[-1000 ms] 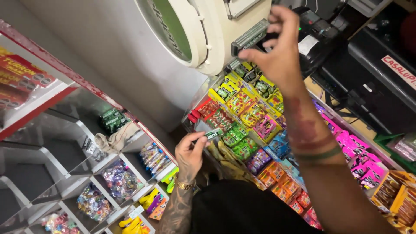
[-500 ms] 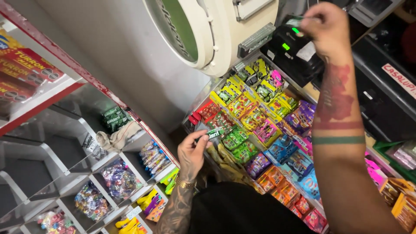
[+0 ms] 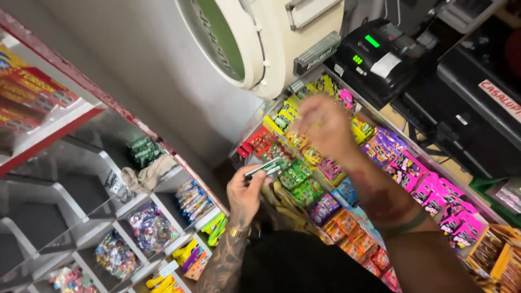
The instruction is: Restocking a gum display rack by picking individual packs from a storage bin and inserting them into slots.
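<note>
My left hand (image 3: 245, 191) grips a small stack of green banknotes (image 3: 266, 168) and holds it low over the near end of a sloped candy display (image 3: 347, 179). My right hand (image 3: 320, 126) is blurred with motion above the bright candy packets, a little up and right of the notes. I cannot tell whether it holds anything. A black cash register (image 3: 380, 54) with a green lit display and a white receipt stands beyond the candy.
A round white and green machine (image 3: 239, 38) stands at the top centre. Clear bins of wrapped sweets (image 3: 146, 228) fill the shelves at lower left. A red-edged shelf (image 3: 43, 108) holds packets at the far left. Pink packets (image 3: 434, 195) lie to the right.
My right hand has come down from the cash register to just above the candy packets, near the notes. My left hand has kept the notes almost still.
</note>
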